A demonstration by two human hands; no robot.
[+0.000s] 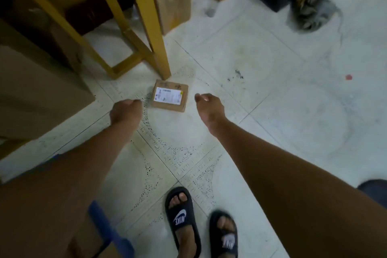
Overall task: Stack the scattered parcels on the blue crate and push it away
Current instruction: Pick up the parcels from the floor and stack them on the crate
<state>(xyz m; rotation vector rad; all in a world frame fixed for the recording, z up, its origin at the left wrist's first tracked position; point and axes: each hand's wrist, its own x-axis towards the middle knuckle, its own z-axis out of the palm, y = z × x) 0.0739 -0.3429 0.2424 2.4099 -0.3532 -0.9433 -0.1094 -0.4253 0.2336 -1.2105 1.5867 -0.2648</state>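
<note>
Nearest, the blue crate (109, 230) edge shows at lower left beneath the left forearm. Both arms extend forward: left hand (123, 112) and right hand (208, 109) empty, fingers loosely curled. Between and just beyond them, a labelled parcel (170, 95) lies flat on the floor (272, 111), at the yellow shelf leg (155, 33).

A small brown cardboard parcel (170, 96) with a white label lies flat on the floor, beside a yellow post.
</note>
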